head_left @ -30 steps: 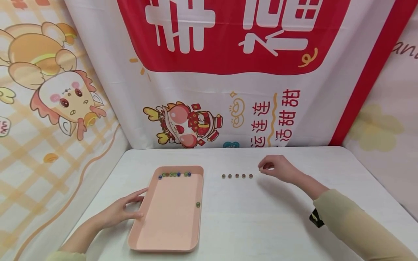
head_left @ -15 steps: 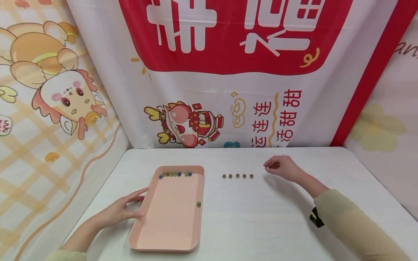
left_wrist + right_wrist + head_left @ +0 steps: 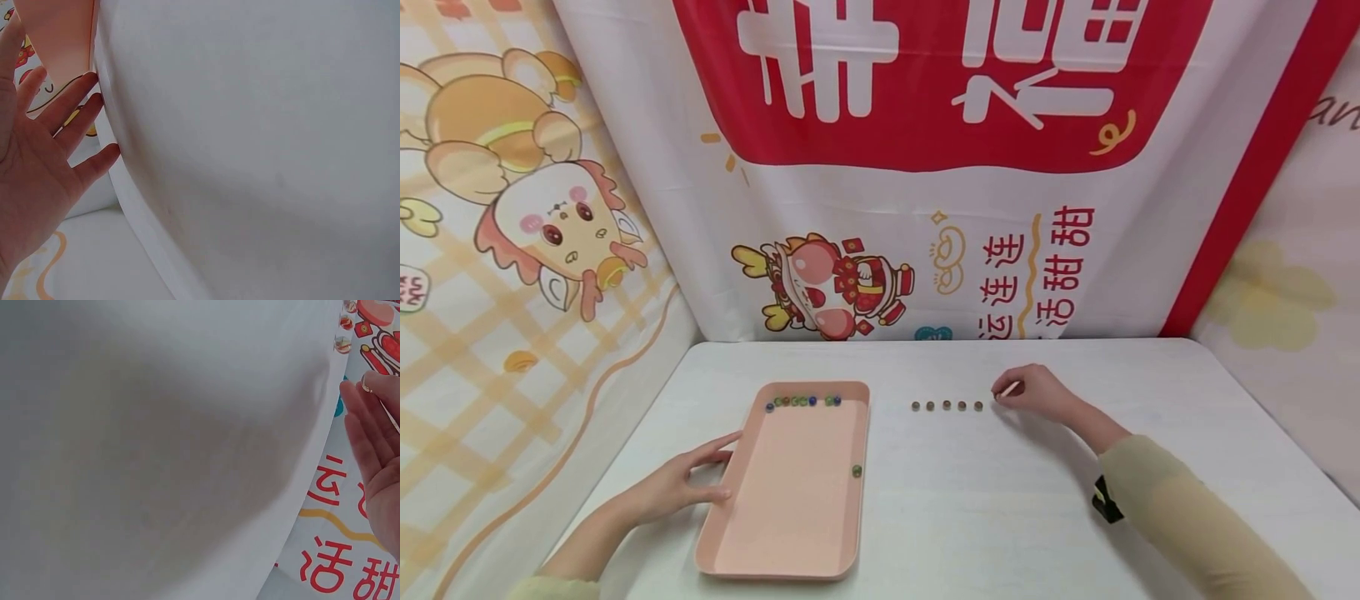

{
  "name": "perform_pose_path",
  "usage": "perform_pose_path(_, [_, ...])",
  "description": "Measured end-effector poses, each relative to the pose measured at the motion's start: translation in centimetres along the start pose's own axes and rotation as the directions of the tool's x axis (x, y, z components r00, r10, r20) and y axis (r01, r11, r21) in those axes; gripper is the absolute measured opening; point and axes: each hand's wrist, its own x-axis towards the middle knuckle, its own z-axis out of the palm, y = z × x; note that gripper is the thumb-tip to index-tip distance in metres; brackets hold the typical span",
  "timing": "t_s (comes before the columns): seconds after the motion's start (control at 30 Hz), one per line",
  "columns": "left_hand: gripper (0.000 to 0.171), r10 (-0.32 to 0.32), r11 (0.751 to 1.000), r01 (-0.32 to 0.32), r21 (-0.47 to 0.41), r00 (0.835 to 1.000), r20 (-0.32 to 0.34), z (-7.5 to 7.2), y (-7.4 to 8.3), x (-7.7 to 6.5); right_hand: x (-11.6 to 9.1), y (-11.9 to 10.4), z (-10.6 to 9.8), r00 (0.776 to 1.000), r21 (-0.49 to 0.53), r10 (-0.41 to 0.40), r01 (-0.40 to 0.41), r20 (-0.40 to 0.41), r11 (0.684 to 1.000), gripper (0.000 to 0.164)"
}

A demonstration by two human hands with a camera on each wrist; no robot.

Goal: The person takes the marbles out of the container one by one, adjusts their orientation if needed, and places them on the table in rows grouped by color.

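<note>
In the head view, a pink tray [image 3: 790, 500] lies on the white table, left of the middle. Inside it, several coloured glass marbles [image 3: 794, 402] sit along the far end, and a lone green marble [image 3: 857, 472] rests by the right wall. My left hand [image 3: 672, 485] touches the tray's left rim with fingers spread and fairly straight. Right of the tray, several brownish marbles [image 3: 947, 406] stand in a spaced row. Just beyond the row's right end, my right hand [image 3: 1036, 392] pinches a small marble [image 3: 997, 397] between thumb and fingertips, mostly hidden by them.
The white table [image 3: 970, 517] ends at a hanging white and red cloth [image 3: 880, 192] behind it. A patterned cloth [image 3: 535, 275] covers the left side. A black device [image 3: 1107, 500] is strapped under the right sleeve.
The right hand drew slightly right, then came back left and lower toward the end of the marble row. The left hand and tray stayed put.
</note>
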Motion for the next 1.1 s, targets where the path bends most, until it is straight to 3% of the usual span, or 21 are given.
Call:
perform_pose_path(0.2, [0.081, 0.005, 1.0, -0.005, 0.003, 1.0, -0.002, -0.1, 0.1, 0.0, 0.4, 0.0, 0.6, 1.0, -0.033, 0.006, -0.005, 0.016, 0.999, 0.014])
perform_pose_path(0.5, [0.081, 0.003, 1.0, -0.003, -0.023, 1.0, 0.007, -0.1, 0.2, 0.0, 0.6, 0.0, 1.4, 0.996, -0.05, 0.078, -0.076, 0.038, 0.996, 0.012])
perform_pose_path(1.1, [0.083, -0.024, 1.0, 0.024, 0.008, 1.0, -0.005, 0.2, -0.2, 0.1, 0.6, 0.0, 1.6, 0.998, -0.093, 0.06, -0.057, 0.033, 0.994, 0.015])
